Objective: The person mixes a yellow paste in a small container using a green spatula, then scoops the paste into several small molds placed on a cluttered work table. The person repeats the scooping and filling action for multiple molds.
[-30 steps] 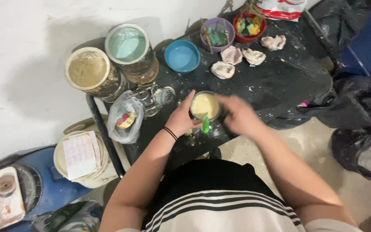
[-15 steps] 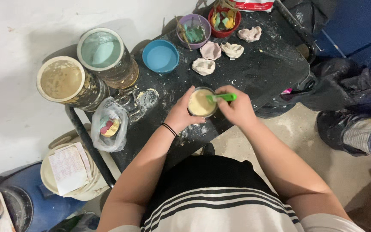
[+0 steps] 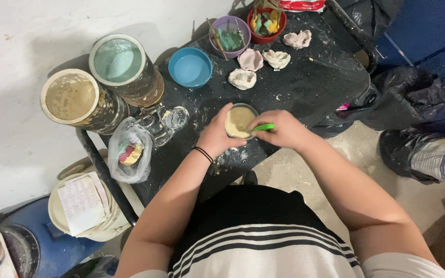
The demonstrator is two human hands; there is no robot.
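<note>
Lying beside the black table (image 3: pixel 330 82); white rectangular paper label (image 3: pixel 82 202) on bucket lid (image 3: pixel 60 219).

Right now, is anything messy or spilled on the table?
Yes. White powder is scattered over the black table, thickest around the small cup of cream mix that the left hand steadies while the right hand holds a green tool in it.

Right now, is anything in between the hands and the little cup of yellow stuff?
Nothing visible is. The left hand already wraps the small cup of pale yellow mix, and the right hand holds a green stirrer at its rim. The white casts lie farther back on the table.
</note>
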